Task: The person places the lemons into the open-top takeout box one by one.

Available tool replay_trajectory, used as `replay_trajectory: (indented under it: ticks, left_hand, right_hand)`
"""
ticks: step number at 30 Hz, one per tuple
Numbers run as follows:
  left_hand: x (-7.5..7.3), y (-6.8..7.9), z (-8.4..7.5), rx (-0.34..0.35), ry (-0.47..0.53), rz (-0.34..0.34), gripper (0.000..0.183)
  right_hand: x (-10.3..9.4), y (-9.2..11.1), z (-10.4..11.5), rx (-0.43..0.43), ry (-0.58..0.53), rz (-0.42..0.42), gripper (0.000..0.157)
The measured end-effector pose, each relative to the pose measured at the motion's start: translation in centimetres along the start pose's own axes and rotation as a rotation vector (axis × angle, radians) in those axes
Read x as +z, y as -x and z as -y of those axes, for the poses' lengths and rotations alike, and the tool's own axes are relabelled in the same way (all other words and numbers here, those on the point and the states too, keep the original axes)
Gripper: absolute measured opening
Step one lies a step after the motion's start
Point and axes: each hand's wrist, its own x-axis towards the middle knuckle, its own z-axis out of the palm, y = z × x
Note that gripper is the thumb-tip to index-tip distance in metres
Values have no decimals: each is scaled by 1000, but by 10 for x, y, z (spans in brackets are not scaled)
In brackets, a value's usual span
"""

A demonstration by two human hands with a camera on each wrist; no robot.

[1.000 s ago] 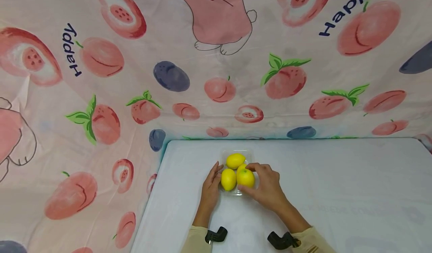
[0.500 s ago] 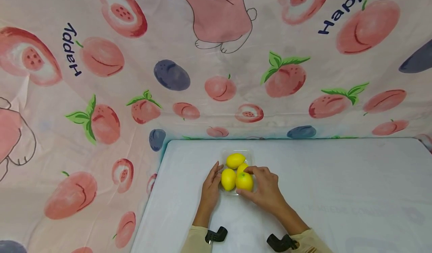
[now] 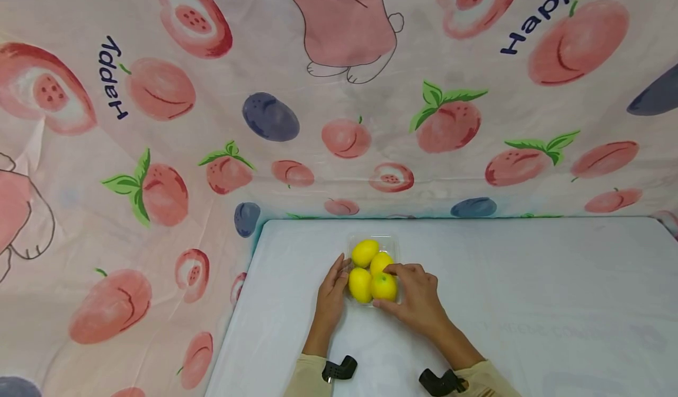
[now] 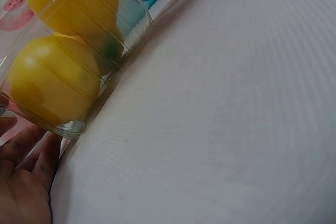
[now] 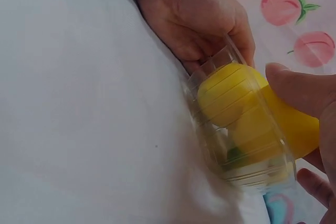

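Observation:
A clear plastic container holds several yellow lemons. In the head view one lemon lies at the back, another at the front left, and a third towards the right. My right hand pinches the front-right lemon between thumb and fingers. The right wrist view shows that lemon rising above the container's rim, under my thumb. With fairly straight fingers, my left hand rests against the container's left side. Green tips show faintly through the plastic wall.
The container stands on a white-covered table, near its back edge. Behind and to the left hangs a pink fruit-print cloth. A black band device sits on each wrist, the left and the right.
My right hand has shifted slightly left and towards me with its lemon. The back lemon has slid left and tilted, and the front-left lemon has moved slightly nearer. My left hand stays put.

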Motion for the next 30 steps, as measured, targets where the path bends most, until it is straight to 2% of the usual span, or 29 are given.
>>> replay_trajectory:
  ticks: [10, 18, 30]
  left_hand:
    - [1, 0, 0, 9, 14, 2, 46]
    - [0, 1, -3, -1, -3, -8, 47]
    - [1, 1, -3, -4, -6, -12, 47]
  right_hand:
    - [3, -1, -4, -24, 60, -12, 65]
    - [3, -1, -8, -52, 36, -37, 50]
    - [3, -1, -9, -71, 43, -51, 49]
